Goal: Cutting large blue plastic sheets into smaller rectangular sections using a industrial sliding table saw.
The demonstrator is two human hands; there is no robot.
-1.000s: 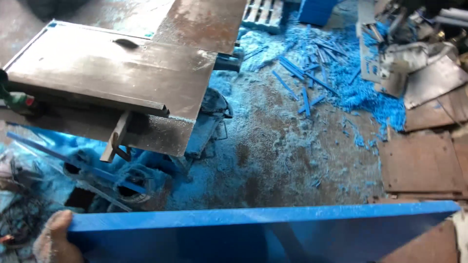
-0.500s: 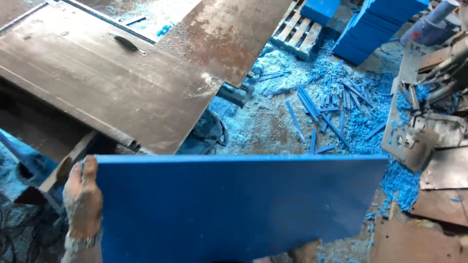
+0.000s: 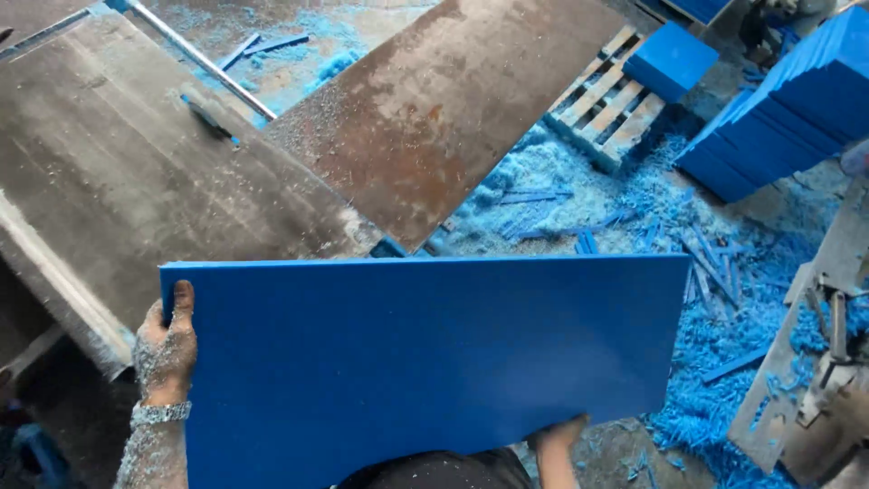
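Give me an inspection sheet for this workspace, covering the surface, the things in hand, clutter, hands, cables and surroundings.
Surface: rusty metal saw table, dusted with shavings; a saw blade stands up through its slot.
Job's things: large blue panel, held flat in front of the person.
Clutter: blue shavings and offcut strips across the floor.
Hands: left hand, dust-coated with a wrist bracelet, grips the panel's left edge; right hand supports its lower edge.
Cables: nothing seen.
Surroundings: wooden pallet carrying a blue block; stack of blue panels at right; metal parts lower right.
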